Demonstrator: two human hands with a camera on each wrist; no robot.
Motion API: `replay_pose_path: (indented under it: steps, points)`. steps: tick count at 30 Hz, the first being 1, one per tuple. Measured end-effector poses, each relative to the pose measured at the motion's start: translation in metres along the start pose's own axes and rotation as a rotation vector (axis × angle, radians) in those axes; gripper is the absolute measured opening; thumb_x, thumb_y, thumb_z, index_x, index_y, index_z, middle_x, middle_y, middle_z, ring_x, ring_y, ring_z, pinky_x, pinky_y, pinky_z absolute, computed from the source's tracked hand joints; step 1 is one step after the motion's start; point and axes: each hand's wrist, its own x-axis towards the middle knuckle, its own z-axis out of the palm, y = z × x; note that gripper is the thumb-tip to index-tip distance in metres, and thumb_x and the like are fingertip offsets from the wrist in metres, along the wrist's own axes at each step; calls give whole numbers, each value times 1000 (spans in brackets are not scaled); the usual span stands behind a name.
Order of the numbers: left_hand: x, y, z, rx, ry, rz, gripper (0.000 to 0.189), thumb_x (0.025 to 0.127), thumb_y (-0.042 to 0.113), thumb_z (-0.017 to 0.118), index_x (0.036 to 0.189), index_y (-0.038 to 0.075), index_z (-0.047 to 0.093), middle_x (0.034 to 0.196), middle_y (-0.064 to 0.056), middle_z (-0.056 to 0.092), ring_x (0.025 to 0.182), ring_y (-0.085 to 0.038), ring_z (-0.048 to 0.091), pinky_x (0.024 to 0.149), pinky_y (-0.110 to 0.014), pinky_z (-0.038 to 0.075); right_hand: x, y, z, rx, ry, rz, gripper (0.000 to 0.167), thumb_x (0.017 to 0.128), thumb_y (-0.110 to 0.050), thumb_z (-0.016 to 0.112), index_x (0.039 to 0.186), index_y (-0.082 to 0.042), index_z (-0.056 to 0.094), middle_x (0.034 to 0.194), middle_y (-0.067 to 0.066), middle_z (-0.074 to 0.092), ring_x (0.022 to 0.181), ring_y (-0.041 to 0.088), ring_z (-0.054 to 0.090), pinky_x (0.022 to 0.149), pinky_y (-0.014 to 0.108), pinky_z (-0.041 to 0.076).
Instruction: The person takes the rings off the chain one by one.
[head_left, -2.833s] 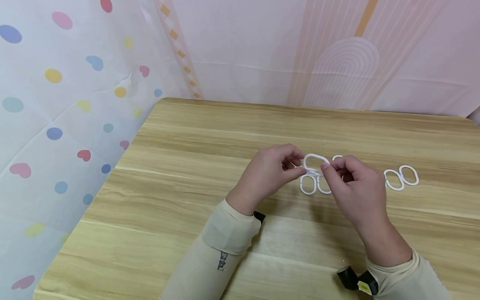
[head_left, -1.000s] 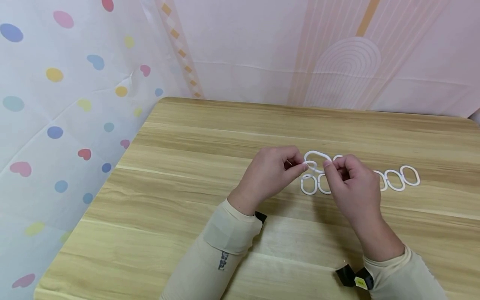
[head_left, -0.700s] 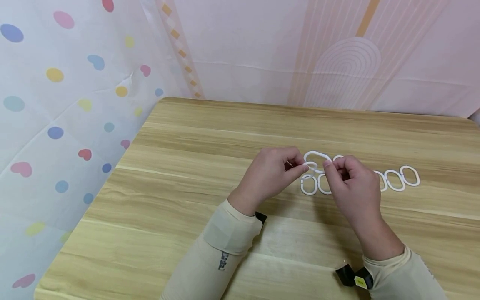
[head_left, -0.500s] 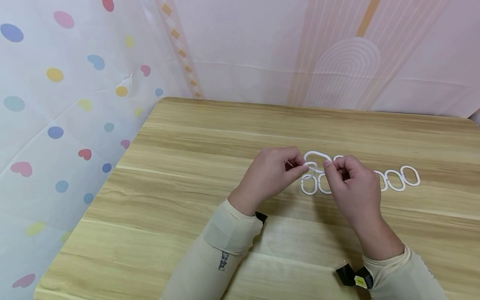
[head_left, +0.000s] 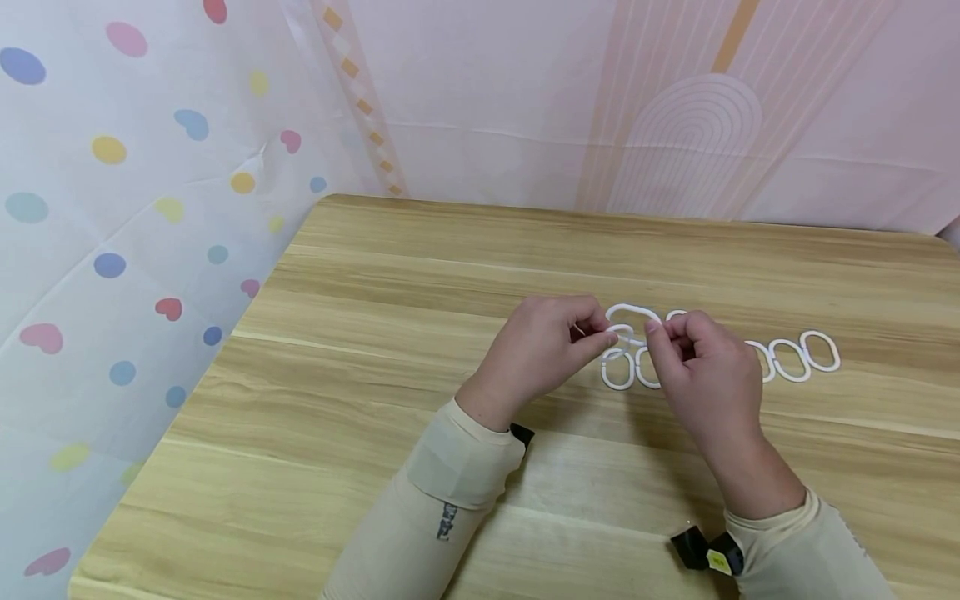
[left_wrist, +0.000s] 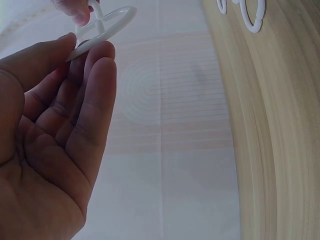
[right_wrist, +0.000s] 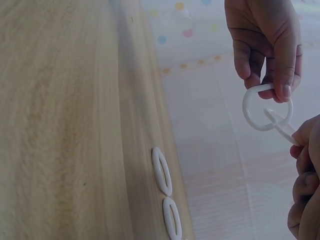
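Note:
Both hands are raised over the table with two white oval plastic links between them. My left hand (head_left: 536, 354) pinches one link (right_wrist: 245, 107) between thumb and fingertips. Facing it, my right hand (head_left: 708, 375) pinches the other link (head_left: 630, 307) by its right end. The two links cross, and in the right wrist view the right hand's link (right_wrist: 286, 134) passes through the loop of the left hand's one. From the left wrist, the left hand's link (left_wrist: 100, 40) is seen nearly edge-on, its near end between the fingertips.
Several more white links lie on the wooden table (head_left: 420, 275). A left link (head_left: 617, 388) and its neighbour lie below the hands, partly covered. Farther right, a row ends in an outer link (head_left: 837, 354). Patterned cloth (head_left: 480, 100) hangs behind the table.
Since the oldest frame my right hand has shifted slightly left, uncovering another link on the table. The held links now cross more openly. Over the last second there is hardly any movement.

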Motion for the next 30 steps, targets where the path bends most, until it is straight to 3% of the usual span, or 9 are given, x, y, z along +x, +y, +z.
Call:
replay_pose_path:
  steps: [12,30]
  points:
    - [0,-1,1,36,-7,5,11,92,20,75,83,16,70,78,8,68,64,-4,53,61,-19,43,-1,1,3,-52,6,-75,15,88,-12,71,75,-5,66,57,4,57,50,11,44,45,29,31]
    - [3,2,-2,84,-61,-66,10,96,22,70,92,14,72,84,5,71,71,-6,60,66,-20,45,-2,2,5,-52,-4,-101,13,87,-11,73,77,-6,67,59,4,58,51,14,47,46,32,32]
